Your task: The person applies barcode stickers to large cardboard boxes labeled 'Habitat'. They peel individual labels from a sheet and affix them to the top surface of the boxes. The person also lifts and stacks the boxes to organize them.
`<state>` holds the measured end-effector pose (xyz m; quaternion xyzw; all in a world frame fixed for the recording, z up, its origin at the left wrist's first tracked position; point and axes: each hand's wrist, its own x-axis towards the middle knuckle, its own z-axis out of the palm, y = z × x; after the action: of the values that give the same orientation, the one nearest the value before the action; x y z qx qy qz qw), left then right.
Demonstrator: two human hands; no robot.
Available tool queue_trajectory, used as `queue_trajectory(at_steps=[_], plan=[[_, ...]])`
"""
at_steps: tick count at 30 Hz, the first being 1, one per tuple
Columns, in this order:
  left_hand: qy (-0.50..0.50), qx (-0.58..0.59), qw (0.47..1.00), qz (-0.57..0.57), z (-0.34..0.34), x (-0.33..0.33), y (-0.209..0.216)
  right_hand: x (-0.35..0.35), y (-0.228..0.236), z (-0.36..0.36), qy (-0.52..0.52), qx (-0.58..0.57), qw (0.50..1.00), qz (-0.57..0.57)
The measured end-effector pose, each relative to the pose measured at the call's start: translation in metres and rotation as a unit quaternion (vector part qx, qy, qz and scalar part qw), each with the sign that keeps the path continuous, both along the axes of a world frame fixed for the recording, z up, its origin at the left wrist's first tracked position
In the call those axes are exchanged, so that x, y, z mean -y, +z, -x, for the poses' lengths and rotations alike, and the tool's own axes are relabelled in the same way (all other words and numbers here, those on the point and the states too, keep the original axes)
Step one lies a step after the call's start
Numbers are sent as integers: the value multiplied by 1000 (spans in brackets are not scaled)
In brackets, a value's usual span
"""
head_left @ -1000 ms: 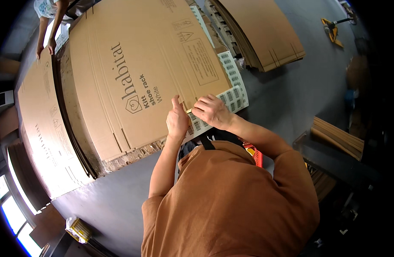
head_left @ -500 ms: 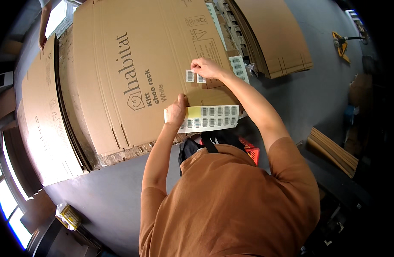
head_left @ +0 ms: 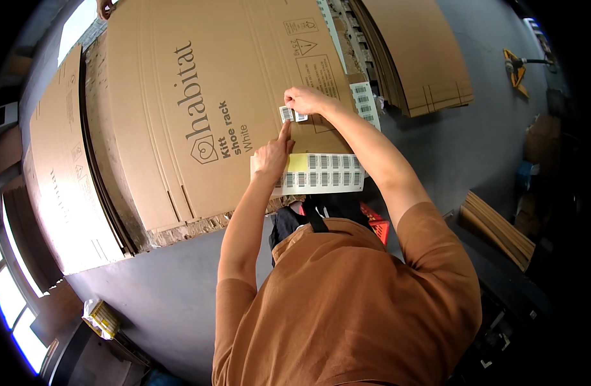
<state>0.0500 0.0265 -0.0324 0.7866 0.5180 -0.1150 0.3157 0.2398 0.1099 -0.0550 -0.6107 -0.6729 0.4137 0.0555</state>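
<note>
A large flat brown cardboard carton (head_left: 160, 116) with dark print lies under my hands. My right hand (head_left: 306, 101) is pinched on a small white barcode label (head_left: 300, 117) at the carton's right part. Beside it is another barcode label (head_left: 286, 114), reached at its lower edge by the outstretched index finger of my left hand (head_left: 272, 157). The other left fingers look partly bent, over the left end of a white label sheet (head_left: 331, 183). That sheet carries rows of barcode labels and a bare yellow patch. Whether the labels lie fully flat is hard to tell.
More flat cartons are stacked at left (head_left: 61, 174) and at upper right (head_left: 414, 51). Another label sheet (head_left: 366, 106) lies by the carton's right edge. Someone else's hand (head_left: 105, 8) is at the far upper left. A yellow pallet jack (head_left: 517, 71) stands far right.
My left hand has moved up from the label sheet, its index finger now stretched to the label. My right hand stays near the same spot. The other person's hand has moved up and right.
</note>
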Motion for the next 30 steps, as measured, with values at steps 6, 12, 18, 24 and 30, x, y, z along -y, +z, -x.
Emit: queue_trajectory(at_steps=[6,12,18,24,30], plan=[[13,3,1000,-23,-8,2,-5,2,0,8,-31,92,995,-38],[-2,8,998,-62,12,21,0,28,35,17,-254,-72,963,-55],[-1,72,994,-88,99,107,-3,130,47,71,-430,-436,781,120],[55,92,985,-136,132,131,4,172,0,148,-493,-402,764,109],[31,127,965,-227,132,119,10,163,-17,158,-482,-335,809,29]])
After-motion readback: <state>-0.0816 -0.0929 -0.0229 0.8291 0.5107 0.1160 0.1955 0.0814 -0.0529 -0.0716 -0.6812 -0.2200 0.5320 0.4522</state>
